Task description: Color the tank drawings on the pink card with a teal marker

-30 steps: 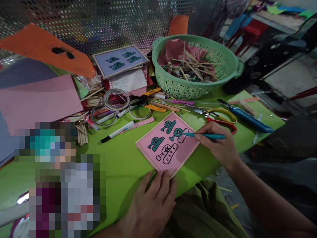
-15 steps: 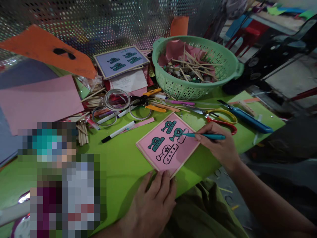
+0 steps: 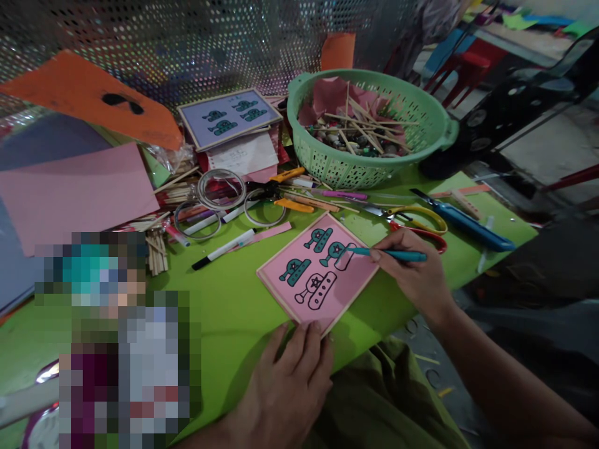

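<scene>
A pink card with a thin pale frame lies tilted on the green table, carrying several drawn tanks. Two tanks are filled in teal, one is partly teal, and the nearest is only black outline. My right hand pinches a teal marker, its tip at the partly coloured tank. My left hand lies flat with spread fingers, the fingertips on the card's near edge. Left of the card sit a black-capped white marker and a pink paper strip.
A green basket of sticks and small pieces stands behind. Yellow-and-red scissors and a blue cutter lie right. Tape rolls, a framed purple card and pink paper are at the left back. A blurred patch hides the lower left.
Almost nothing differs. My right hand and the teal marker stay at the same tank with barely any shift, and my left hand keeps its place on the card's edge.
</scene>
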{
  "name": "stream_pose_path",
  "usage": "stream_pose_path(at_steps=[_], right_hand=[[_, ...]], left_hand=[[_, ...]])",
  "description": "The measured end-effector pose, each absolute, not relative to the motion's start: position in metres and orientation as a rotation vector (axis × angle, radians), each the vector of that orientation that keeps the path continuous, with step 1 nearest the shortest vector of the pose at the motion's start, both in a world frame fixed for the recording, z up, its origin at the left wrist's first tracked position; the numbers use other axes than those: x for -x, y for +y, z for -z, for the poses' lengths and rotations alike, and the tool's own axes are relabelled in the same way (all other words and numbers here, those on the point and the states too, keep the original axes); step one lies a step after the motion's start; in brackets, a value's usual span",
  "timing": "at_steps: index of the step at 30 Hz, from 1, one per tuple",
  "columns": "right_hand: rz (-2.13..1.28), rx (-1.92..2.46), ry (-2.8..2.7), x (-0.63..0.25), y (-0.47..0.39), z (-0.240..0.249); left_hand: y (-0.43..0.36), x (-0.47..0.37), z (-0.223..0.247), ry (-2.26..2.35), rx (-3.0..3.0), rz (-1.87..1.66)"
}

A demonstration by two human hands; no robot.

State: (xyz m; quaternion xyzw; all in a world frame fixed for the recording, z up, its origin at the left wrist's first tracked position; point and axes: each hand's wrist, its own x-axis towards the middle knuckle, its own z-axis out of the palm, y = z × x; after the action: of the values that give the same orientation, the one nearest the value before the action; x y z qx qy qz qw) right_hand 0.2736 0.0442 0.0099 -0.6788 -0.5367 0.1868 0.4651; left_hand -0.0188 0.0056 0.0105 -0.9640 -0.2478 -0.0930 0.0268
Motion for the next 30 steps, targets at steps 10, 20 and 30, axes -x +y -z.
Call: stream_pose_path(at_steps=[10,20,30], right_hand=[[-0.464,1.674,-1.265,-0.2737,0.0438,-0.0092],[-0.465,1.660,-1.198,-0.2722,0.0457,-0.0103],[-0.475,1.659,-1.183,-0.2728,0.0453,-0.0098]], left_hand=[[0.0076,0.0181,-0.0121,-0.758,2.973,0.328],[0.0061,0.0182,-0.0080,-0.759,2.968,0.319],[0.0060,0.0181,-0.0067,-0.751,2.965,0.301]])
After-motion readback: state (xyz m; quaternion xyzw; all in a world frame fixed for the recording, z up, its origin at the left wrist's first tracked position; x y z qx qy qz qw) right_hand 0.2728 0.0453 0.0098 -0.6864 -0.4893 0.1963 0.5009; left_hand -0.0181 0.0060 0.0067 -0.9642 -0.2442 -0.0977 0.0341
